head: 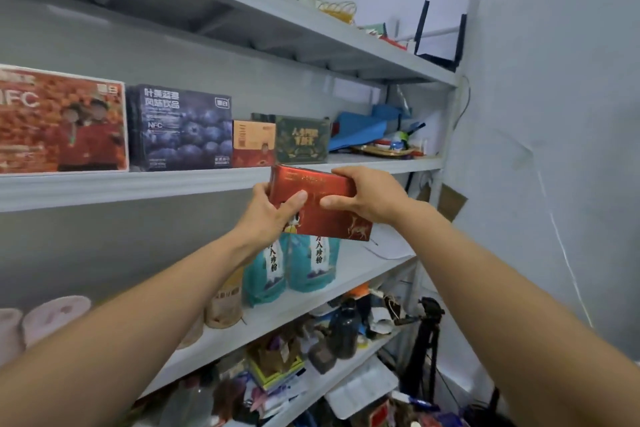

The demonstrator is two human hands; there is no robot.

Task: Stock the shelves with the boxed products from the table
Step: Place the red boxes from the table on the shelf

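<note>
Red box (329, 222) held in the air just under the middle shelf (138, 184) lip, at 6 o'clock from the green box (302, 140). Left hand (266, 215) grips its 9 o'clock end with the thumb across the face. Right hand (370, 194) pinches the 3 o'clock end, fingers over the top edge.

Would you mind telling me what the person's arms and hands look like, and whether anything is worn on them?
Both arms are bare as far as the picture shows. No sleeve appears on the left forearm or the right forearm. The left hand and the right hand wear no gloves, and no watch, bracelet or ring is visible.
</note>
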